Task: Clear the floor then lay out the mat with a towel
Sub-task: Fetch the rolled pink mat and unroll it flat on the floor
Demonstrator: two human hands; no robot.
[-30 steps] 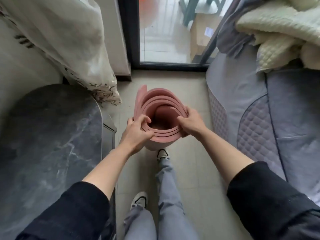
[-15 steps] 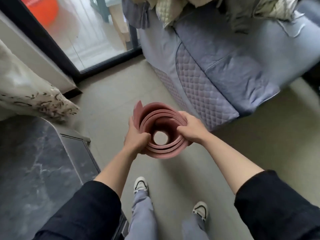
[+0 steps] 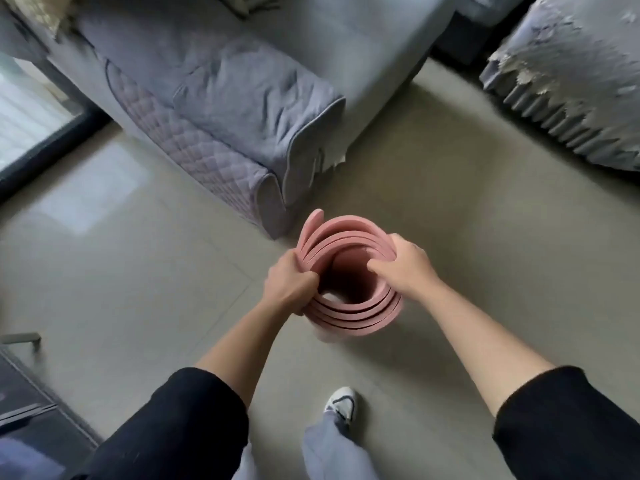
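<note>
A pink mat [image 3: 349, 315] is rolled into a loose spiral and held upright in front of me, its open end facing the camera. My left hand [image 3: 289, 285] grips the left side of the roll's layers. On the right side my right hand [image 3: 403, 268] holds the rim, fingers curled over the top edge into the hollow. The roll hangs above the beige tiled floor [image 3: 138, 271], just in front of the sofa corner. No towel is in view.
A grey sofa with a quilted cover [image 3: 214, 109] fills the upper left and middle. A second worn grey seat [image 3: 575, 81] stands at the upper right. A dark cabinet edge [image 3: 27, 393] is at the lower left. A glass door [image 3: 24, 109] is at the left.
I have turned to the right with the rolled mat in both hands. The glass door and dark cabinet slid to the left edge, and the sofa corner and open floor came into view.
</note>
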